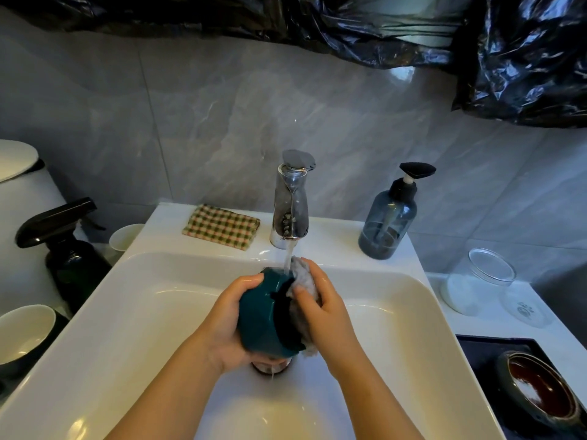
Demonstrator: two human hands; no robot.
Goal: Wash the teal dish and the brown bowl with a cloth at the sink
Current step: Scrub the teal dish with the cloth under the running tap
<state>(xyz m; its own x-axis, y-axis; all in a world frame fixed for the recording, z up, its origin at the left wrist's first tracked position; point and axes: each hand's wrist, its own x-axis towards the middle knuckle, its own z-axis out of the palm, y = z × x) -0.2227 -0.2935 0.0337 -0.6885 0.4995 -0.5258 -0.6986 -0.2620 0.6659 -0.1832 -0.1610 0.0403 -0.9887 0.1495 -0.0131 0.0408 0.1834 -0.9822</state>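
Both forearms [178, 385] are bare up to the lower edge of the view. The left hand [228, 315] and the right hand [320, 309] are bare too, their backs and fingers shining wet in the light.

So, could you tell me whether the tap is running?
Running: water streams from the tap onto the grey cloth and teal dish held over the sink.
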